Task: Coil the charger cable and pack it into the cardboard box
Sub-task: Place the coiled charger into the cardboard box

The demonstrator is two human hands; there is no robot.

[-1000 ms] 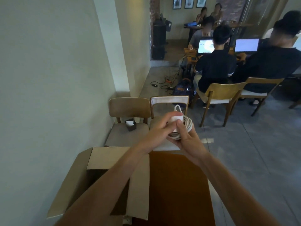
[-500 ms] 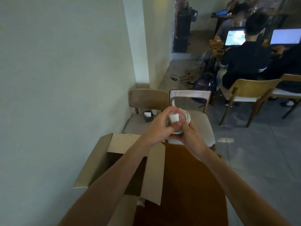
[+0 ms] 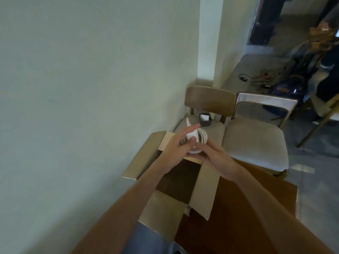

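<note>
Where the two hands meet: the coiled white charger cable [image 3: 201, 137], held between them, with a short end sticking up past the left fingertips.
Left hand [image 3: 173, 149]: grasping the coil, thumb on its near face, fingers stretched along its far side.
Right hand [image 3: 214, 155]: grasping the coil's right edge, fingers curled beneath it.
Cardboard box [image 3: 206, 186]: open, flaps spread, directly below both hands on the brown worktop [image 3: 238, 208].
</note>
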